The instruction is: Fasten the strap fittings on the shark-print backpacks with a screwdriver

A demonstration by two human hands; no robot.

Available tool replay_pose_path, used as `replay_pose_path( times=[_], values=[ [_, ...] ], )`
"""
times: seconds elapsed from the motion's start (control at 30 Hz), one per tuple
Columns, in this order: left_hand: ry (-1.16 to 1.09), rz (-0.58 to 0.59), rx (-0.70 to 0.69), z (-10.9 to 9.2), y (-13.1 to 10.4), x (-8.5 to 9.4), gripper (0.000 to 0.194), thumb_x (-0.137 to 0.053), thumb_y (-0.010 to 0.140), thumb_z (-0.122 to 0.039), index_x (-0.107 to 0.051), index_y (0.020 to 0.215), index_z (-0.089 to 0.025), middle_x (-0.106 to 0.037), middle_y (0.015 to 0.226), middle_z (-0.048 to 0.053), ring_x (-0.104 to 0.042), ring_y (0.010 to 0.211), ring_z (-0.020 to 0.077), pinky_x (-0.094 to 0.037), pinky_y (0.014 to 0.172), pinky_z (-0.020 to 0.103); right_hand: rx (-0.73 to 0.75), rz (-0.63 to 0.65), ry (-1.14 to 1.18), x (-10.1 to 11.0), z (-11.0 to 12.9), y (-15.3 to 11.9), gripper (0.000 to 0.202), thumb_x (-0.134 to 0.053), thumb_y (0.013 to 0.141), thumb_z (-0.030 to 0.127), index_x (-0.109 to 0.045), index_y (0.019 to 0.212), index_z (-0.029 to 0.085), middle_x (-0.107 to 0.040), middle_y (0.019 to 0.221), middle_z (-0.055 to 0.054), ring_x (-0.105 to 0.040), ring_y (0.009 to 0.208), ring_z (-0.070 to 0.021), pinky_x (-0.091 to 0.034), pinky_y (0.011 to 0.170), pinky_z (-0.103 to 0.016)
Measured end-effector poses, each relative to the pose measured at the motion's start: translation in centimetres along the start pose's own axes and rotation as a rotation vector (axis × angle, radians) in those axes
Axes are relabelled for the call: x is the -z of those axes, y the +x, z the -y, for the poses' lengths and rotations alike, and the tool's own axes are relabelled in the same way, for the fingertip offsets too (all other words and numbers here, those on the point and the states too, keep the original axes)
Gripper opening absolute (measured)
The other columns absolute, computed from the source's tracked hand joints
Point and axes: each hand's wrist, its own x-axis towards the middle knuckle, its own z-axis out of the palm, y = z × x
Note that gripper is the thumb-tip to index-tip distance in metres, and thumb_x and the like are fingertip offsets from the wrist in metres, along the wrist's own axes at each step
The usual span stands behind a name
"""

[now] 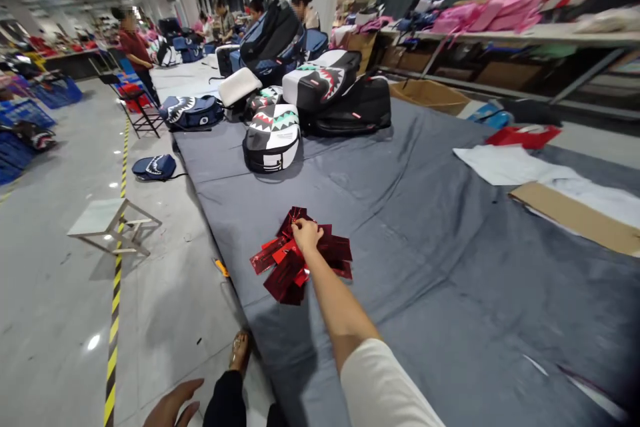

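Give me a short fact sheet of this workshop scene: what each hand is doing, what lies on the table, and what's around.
Place: a long table covered in grey cloth, in a bag workshop
Right hand: stretched out, resting on a pile of shiny red tags, fingers closed on them
Left hand: low by the knee, open, holding nothing
Further up the table: shark-mouth backpacks, black, white and navy
Right side of the table: white sheets and a cardboard strip
Floor: a small stool, yellow-black tape line, one navy bag
Other people: several, at the far end
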Motion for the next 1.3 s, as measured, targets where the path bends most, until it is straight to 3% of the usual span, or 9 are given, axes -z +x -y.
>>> replay_pose_path(
  times=[0.1, 0.17, 0.27, 0.37, 0.5, 0.63, 0.7, 0.87, 1.3],
  values=[
    [-0.04, 0.112, -0.061, -0.7, 6.7, 1.0, 0.035, -0.053, 0.088, -0.044, -0.071, 0.115, -0.031, -0.075, 0.111, 0.002, -0.072, 0.098, 0.0207, -0.058, 0.089, 0.03, -0.026, -0.029, -0.01, 0.3, -0.4, -1.7, 0.012, -0.06, 0.083, 0.027, -0.071, 0.086, 0.022, -0.071, 0.095, -0.005, -0.055, 0.107, -0.0254, -0.022, 0.106, -0.057],
    [-0.099, 0.183, -0.135, -3.1, 12.0, 1.6, 0.035, -0.053, 0.088, -0.042, -0.072, 0.113, -0.028, -0.075, 0.112, 0.004, -0.071, 0.101, 0.0208, -0.057, 0.093, 0.032, -0.05, -0.048, -0.028, 0.8, -0.8, -3.2, 0.012, -0.059, 0.083, 0.028, -0.07, 0.084, 0.022, -0.07, 0.095, -0.005, -0.056, 0.105, -0.0251, -0.022, 0.106, -0.057],
    [-0.241, 0.234, -0.249, -9.6, 20.3, 1.3, 0.031, -0.052, 0.088, -0.032, -0.072, 0.11, -0.025, -0.074, 0.113, 0.005, -0.07, 0.103, 0.0203, -0.057, 0.091, 0.034, -0.096, -0.069, -0.066, 1.6, -1.4, -5.4, 0.014, -0.058, 0.082, 0.03, -0.069, 0.081, 0.021, -0.07, 0.097, -0.006, -0.056, 0.105, -0.0261, -0.023, 0.106, -0.057],
    [-0.317, 0.253, -0.361, -17.1, 27.5, -0.8, 0.03, -0.053, 0.088, -0.02, -0.071, 0.112, -0.022, -0.074, 0.113, 0.005, -0.068, 0.105, 0.0159, -0.052, 0.096, 0.03, -0.132, -0.087, -0.087, 2.1, -1.4, -7.1, 0.014, -0.059, 0.081, 0.03, -0.069, 0.082, 0.021, -0.071, 0.099, -0.008, -0.055, 0.11, -0.0276, -0.023, 0.107, -0.057],
    [-0.272, 0.281, -0.421, -24.4, 33.1, -5.0, 0.04, -0.066, 0.081, -0.018, -0.066, 0.12, -0.018, -0.071, 0.108, 0.008, -0.066, 0.093, 0.0156, -0.051, 0.089, 0.028, -0.162, -0.119, -0.077, 1.8, -1.0, -8.6, 0.017, -0.057, 0.083, 0.025, -0.07, 0.092, 0.02, -0.07, 0.108, -0.009, -0.052, 0.119, -0.0281, -0.018, 0.111, -0.058],
    [-0.135, 0.345, -0.508, -27.1, 34.9, -7.4, 0.021, -0.069, 0.079, -0.019, -0.071, 0.1, -0.019, -0.07, 0.086, 0.003, -0.063, 0.076, 0.0147, -0.047, 0.075, 0.026, -0.174, -0.153, -0.026, 0.9, -1.0, -9.3, 0.022, -0.055, 0.085, 0.021, -0.069, 0.101, 0.021, -0.069, 0.115, -0.009, -0.049, 0.125, -0.0259, -0.01, 0.114, -0.058],
    [-0.053, 0.361, -0.554, -27.5, 35.1, -7.4, 0.009, -0.064, 0.084, -0.02, -0.071, 0.089, -0.02, -0.068, 0.078, 0.002, -0.061, 0.072, 0.0143, -0.043, 0.07, 0.025, -0.171, -0.168, 0.019, 0.6, -1.1, -9.3, 0.022, -0.054, 0.086, 0.021, -0.069, 0.102, 0.023, -0.07, 0.114, -0.007, -0.049, 0.125, -0.0247, -0.008, 0.115, -0.057],
    [0.131, 0.309, -0.629, -28.4, 35.5, -6.5, 0.012, -0.054, 0.089, -0.021, -0.065, 0.086, -0.019, -0.067, 0.082, 0.004, -0.058, 0.073, 0.0158, -0.036, 0.067, 0.025, -0.148, -0.193, 0.147, 0.6, -0.9, -8.4, 0.017, -0.054, 0.089, 0.021, -0.07, 0.094, 0.024, -0.072, 0.105, -0.005, -0.053, 0.118, -0.0239, -0.008, 0.116, -0.058],
    [0.069, 0.287, -0.621, -27.1, 36.3, -6.8, 0.011, -0.049, 0.09, -0.022, -0.059, 0.088, -0.02, -0.064, 0.078, -0.001, -0.057, 0.066, 0.0107, -0.04, 0.066, 0.021, 0.029, -0.117, 0.103, 1.7, -1.2, -7.2, 0.015, -0.059, 0.093, 0.028, -0.072, 0.085, 0.027, -0.071, 0.082, 0.0, -0.053, 0.103, -0.0226, 0.001, 0.116, -0.059]
  ],
)
